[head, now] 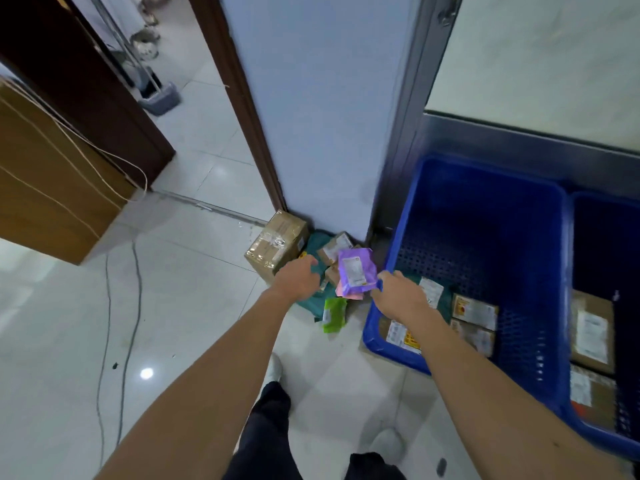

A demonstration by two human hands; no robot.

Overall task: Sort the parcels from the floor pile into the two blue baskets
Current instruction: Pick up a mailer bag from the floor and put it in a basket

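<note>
Purple parcel (356,271) is pinched in the right hand (401,296), just above the pile (332,249), beside the near basket (485,209). The left hand (299,277) hovers over the pile, grip unclear. Next, probably: carry right, drop in.

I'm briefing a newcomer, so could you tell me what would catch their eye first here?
The bright purple parcel, gripped by the right hand over the floor pile at the foot of the wall, stands out first. To its right a large blue basket already holds labelled cardboard parcels, a second blue basket beside it. The left hand reaches over the pile beside a taped cardboard box.
</note>
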